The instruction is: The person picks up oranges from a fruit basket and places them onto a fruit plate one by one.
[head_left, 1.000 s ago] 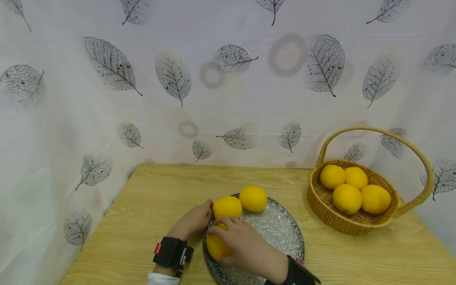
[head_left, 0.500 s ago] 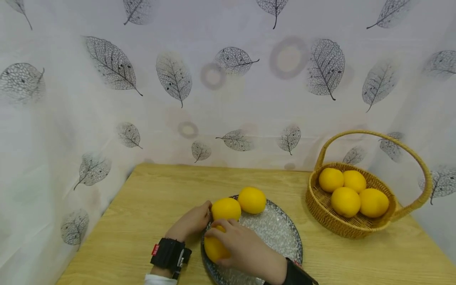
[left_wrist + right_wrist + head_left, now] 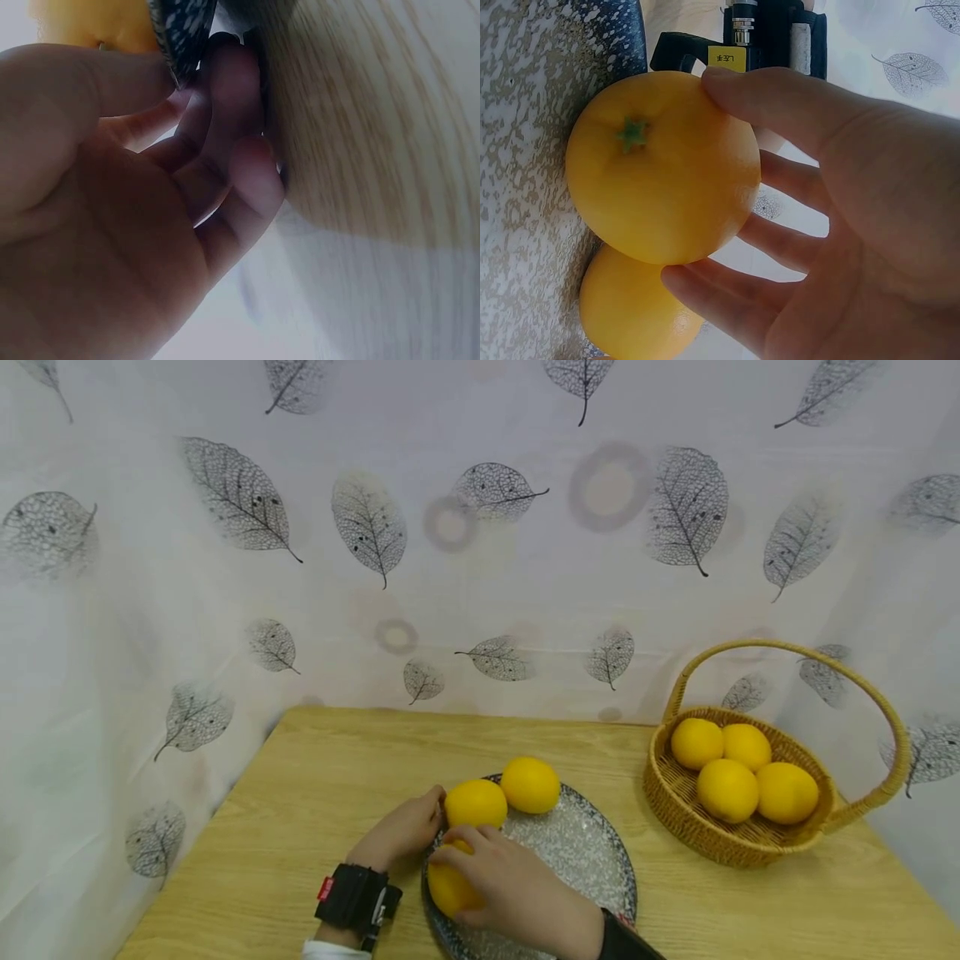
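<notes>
A round speckled grey plate (image 3: 592,852) with a dark rim lies on the wooden table. On it, the right hand (image 3: 517,885) holds an orange (image 3: 450,892) at the near left side, thumb and spread fingers around it. The right wrist view shows this orange's green stem mark (image 3: 632,135) and its underside against the plate. Two more oranges sit along the far left rim: one (image 3: 476,803) beside the left hand (image 3: 401,831), another (image 3: 531,784) farther back. In the left wrist view, the left thumb (image 3: 131,81) presses the plate's rim (image 3: 182,34) while the fingers reach beneath it.
A wicker basket (image 3: 697,827) with a tall arched handle stands at the back right of the table (image 3: 330,752), with several oranges (image 3: 727,790) in it. A pale curtain (image 3: 480,577) printed with grey leaves hangs behind and at the sides.
The head view has shifted slightly, so the basket and plate appear a little lower. Both hands keep their holds on the plate and the orange.
</notes>
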`<state>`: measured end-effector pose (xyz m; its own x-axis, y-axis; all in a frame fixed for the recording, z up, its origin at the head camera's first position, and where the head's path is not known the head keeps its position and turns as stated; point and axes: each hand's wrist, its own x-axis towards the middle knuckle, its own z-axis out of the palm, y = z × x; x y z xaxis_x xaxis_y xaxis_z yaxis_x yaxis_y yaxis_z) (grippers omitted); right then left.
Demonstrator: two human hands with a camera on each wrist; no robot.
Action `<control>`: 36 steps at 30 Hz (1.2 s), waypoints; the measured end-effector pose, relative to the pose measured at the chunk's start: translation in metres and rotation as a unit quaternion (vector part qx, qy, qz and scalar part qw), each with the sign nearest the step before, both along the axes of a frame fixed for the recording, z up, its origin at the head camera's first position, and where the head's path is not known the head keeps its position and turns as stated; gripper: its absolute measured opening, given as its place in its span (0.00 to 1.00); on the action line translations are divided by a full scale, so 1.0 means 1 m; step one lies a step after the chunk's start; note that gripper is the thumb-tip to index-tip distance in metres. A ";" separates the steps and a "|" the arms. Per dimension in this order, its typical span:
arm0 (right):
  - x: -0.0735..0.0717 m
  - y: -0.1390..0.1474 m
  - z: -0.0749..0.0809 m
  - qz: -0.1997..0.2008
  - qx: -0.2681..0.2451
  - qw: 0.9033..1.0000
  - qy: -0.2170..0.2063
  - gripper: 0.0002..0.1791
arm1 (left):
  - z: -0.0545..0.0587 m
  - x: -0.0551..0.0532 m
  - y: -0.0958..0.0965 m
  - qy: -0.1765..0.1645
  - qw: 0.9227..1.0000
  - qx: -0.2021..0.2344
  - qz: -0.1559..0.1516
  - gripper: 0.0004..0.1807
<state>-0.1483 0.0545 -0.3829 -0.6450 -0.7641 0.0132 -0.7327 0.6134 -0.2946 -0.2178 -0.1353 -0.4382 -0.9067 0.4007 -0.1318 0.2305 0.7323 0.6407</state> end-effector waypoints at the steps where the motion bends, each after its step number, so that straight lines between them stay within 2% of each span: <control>1: 0.000 0.000 0.000 -0.001 0.000 1.000 0.000 0.32 | 0.000 0.000 0.000 0.003 1.000 0.001 -0.001 0.08; 12: 0.000 0.000 0.000 0.004 0.002 1.000 0.006 0.31 | -0.002 -0.003 -0.002 -0.002 1.000 0.000 -0.007 0.09; 23: 0.001 -0.002 0.000 0.005 0.012 1.000 0.005 0.31 | -0.004 -0.002 -0.003 0.012 1.000 0.003 -0.012 0.07; 32: 0.002 -0.001 0.001 0.007 0.018 1.000 0.012 0.31 | -0.005 -0.002 -0.002 -0.002 1.000 0.001 -0.009 0.08; 36: 0.001 -0.001 0.001 0.007 0.022 1.000 0.013 0.31 | -0.007 -0.002 -0.003 0.001 1.000 0.002 -0.012 0.07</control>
